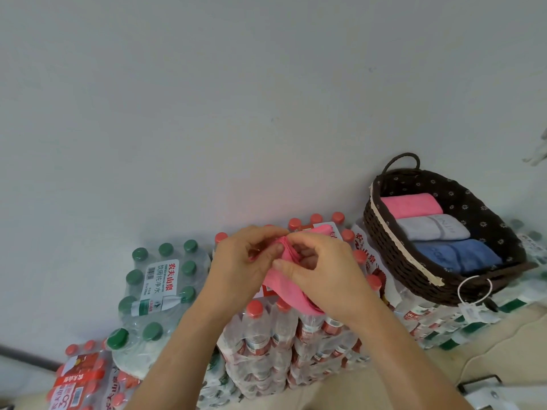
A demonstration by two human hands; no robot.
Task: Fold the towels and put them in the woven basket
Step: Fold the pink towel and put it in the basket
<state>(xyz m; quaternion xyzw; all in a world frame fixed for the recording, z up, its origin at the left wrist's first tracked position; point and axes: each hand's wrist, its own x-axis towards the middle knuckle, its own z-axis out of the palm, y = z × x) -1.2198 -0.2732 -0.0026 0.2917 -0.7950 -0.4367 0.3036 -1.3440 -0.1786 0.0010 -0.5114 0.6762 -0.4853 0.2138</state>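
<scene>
Left hand [241, 261] and right hand [324, 272] pinch pink towel [282, 288]; basket [392, 254] holds three folded towels [432, 228]

The white label [161, 281] on the green-capped bottle pack [133, 294] is showing 农夫山泉 in red and 饮用纯净水 in dark characters, beside a barcode; its smaller print is blurring out. The red-capped pack's wrap [364, 247] next to the woven basket [393, 255] is showing 农夫山泉 again, 山泉 clearest. Lettering on the grey towel [432, 230] and the basket's tag [470, 310] is showing too small to read.
</scene>
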